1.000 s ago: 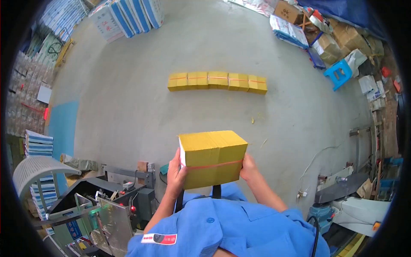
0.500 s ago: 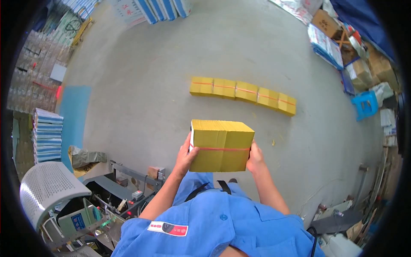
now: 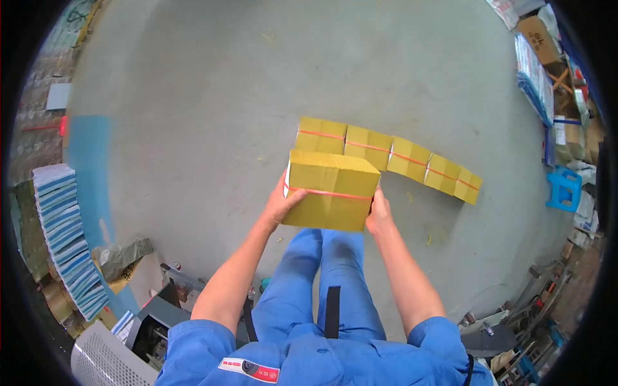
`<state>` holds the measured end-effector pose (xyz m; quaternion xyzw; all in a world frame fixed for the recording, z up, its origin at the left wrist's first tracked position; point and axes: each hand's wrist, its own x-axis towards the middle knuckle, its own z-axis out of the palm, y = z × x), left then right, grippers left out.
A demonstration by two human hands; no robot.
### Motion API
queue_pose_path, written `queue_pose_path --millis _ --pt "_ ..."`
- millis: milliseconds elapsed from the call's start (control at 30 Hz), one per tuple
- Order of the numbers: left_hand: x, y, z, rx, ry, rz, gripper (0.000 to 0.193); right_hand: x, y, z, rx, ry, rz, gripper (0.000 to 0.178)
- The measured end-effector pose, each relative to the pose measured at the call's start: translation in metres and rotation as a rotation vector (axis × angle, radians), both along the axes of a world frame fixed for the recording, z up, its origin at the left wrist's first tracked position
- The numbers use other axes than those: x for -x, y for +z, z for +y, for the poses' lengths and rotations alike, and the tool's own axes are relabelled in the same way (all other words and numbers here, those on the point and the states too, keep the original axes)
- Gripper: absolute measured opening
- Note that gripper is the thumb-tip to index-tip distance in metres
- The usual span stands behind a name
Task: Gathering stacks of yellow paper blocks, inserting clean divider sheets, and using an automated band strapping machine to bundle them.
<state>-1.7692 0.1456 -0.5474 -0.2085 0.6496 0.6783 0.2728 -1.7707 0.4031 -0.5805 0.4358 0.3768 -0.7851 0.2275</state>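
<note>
Between my hands I hold a yellow bundle of stacked sheets or flat pieces (image 3: 329, 193), blocky in shape, with a pink-red strap round it. My left hand (image 3: 283, 201) grips its left end, the thumb lying across the front face by the strap. Against the right end presses my right hand (image 3: 378, 212), its fingers partly hidden behind the bundle. Just beyond, on the grey floor, a row of several similar strapped yellow bundles (image 3: 409, 158) curves from upper left to lower right. The held bundle overlaps the near edge of the row's left part in view.
At the left stand a tall blue-and-white stack (image 3: 67, 225) and a crumpled grey-green wrapping (image 3: 125, 255). Machine parts with a perforated grey cover (image 3: 106, 357) are at lower left. A blue plastic stool (image 3: 564, 189), a cardboard box (image 3: 539, 40) and flat blue-white packs (image 3: 534, 80) line the right side.
The view has tipped down, showing more of my legs. With the bundle still between both hands, I am closer to the row on the floor, which now appears larger.
</note>
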Motion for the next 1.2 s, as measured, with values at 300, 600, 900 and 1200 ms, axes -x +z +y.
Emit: queue_pose_path --millis 300,600,900,1200 --pt "0.096 -0.177 -0.014 -0.002 0.056 -0.122 0.095 0.095 -0.178 -0.017 -0.063 0.042 -0.034 0.062" --pt "0.139 -0.282 -0.027 0.004 -0.029 -0.184 0.091 0.125 -0.265 -0.03 -0.042 -0.013 -0.097 0.061" --pt "0.144 -0.295 -0.03 0.01 -0.01 -0.256 0.088 0.131 -0.276 -0.037 -0.037 0.021 -0.122 0.058" --pt "0.152 -0.293 -0.019 0.088 0.049 -0.121 0.094 0.13 -0.278 -0.032 -0.088 0.062 -0.055 0.056"
